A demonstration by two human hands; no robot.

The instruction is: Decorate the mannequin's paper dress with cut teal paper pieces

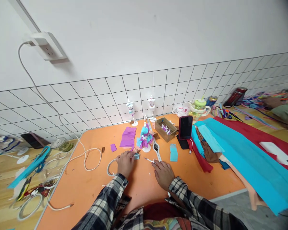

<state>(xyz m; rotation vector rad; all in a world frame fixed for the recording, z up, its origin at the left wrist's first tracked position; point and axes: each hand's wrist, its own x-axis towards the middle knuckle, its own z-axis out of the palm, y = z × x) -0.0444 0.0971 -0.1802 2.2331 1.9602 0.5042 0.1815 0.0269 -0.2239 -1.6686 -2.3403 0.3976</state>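
Observation:
My left hand (pixel 125 163) rests on the orange table with its fingers bent and closed at a small piece of light-blue crepe paper (pixel 136 156). A roll of tape (pixel 108 168) lies partly under that hand. My right hand (pixel 164 175) has its fingertips on the handles of small white scissors (pixel 148 159), whose blades point left. Just beyond both hands stands a miniature dress form (pixel 145 135) dressed in blue and purple crepe paper. To its left lie a purple crepe sheet (pixel 128 137) and a small purple scrap (pixel 113 147).
Two more mini dress forms, one left (pixel 131 111) and one right (pixel 152 108), stand by the wall. A cardboard box (pixel 166 135), a propped phone (pixel 185 127) and a blue crepe rectangle (pixel 173 152) are to the right. Long crepe sheets (pixel 249 153) overhang the table's right edge. A white cable (pixel 85 156) crosses the left.

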